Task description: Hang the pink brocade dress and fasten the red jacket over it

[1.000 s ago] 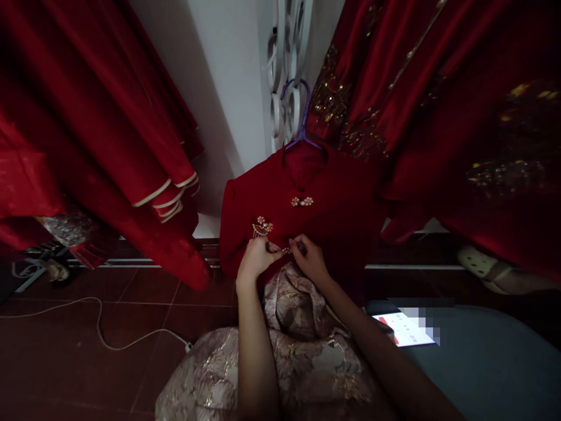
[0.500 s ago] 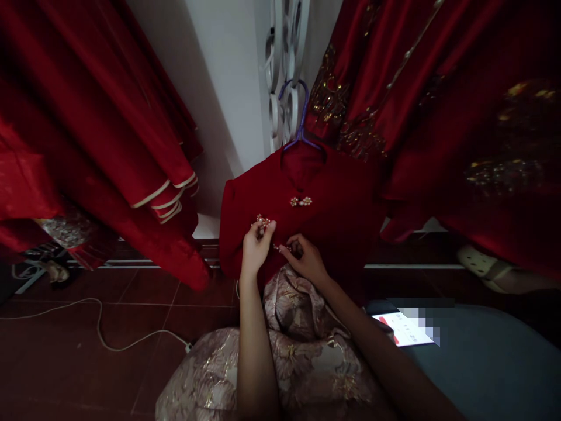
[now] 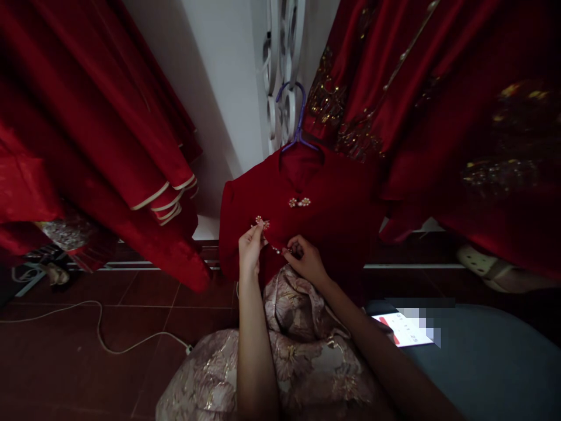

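A red jacket hangs in front of me on a purple hanger. Across its chest, below the neckline, sits a flower-shaped beaded clasp. My left hand pinches a second beaded clasp at the jacket's left side, its flower end showing above the fingertips. My right hand is closed lower down, its thumb and forefinger at the end of a short beaded strand that reaches toward my left hand. Whether strand and clasp are one piece I cannot tell.
Red garments with pale piping hang at left; sequined red ones hang at right. Patterned fabric covers my lap. A lit phone lies on a grey-blue surface. A white cable crosses the tiled floor.
My left hand has turned and shifted slightly left, its thumb now on the clasp. More of the beaded strand shows between the hands. My right hand is nearly still.
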